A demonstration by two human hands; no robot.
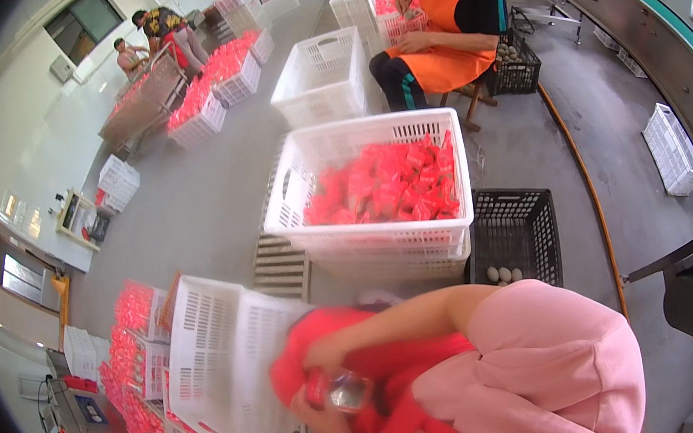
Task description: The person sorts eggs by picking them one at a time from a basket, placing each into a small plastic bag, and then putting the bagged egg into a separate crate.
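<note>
A small red-and-clear plastic packet (345,392) with printing on its red part is between my hands, above my red apron (403,417). My left hand (312,415) holds it from below. The fingers of my right hand (327,353) close on its red upper end, blurred by motion. What the packet contains cannot be made out. Just beyond my forearm stands a white plastic crate (375,237) with many red wrapped packets (394,181) inside, stacked on another crate. To its right, a black plastic crate (516,228) has three pale eggs (505,274) in it.
A tilted white crate (209,363) is close at my left, near crates full of red packets (135,372). A slatted rack (279,260) runs beneath. A co-worker in an orange apron (447,55) sits ahead. An orange hose (578,175) and a conveyor (638,5) lie right.
</note>
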